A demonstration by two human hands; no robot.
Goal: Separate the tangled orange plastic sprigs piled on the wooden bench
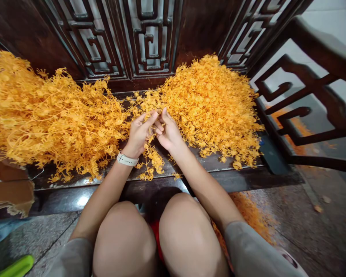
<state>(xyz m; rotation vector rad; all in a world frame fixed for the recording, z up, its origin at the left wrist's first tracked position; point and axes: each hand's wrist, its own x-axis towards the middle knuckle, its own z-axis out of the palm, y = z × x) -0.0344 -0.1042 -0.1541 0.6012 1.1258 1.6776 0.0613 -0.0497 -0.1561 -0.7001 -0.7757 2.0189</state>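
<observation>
My left hand (140, 132), with a pale watch band (127, 159) at its wrist, is closed in a pinch on an orange plastic flower sprig (153, 154). Part of the sprig hangs down between my hands over the dark wooden seat. My right hand (170, 131) meets the left one, its fingers curled around the upper part of the same sprig; the exact contact is hidden by the fingers. To the left lies a tangled heap of branching orange sprigs (60, 119). On the right rises a denser mound of small orange flower pieces (213, 107).
A carved dark wooden backrest (150, 38) stands behind the heaps, with an openwork armrest (311, 92) at right. A dark phone-like slab (273, 154) lies at the right end. Torn cardboard (10, 184) is at left. Orange bits (253, 217) are scattered on the floor.
</observation>
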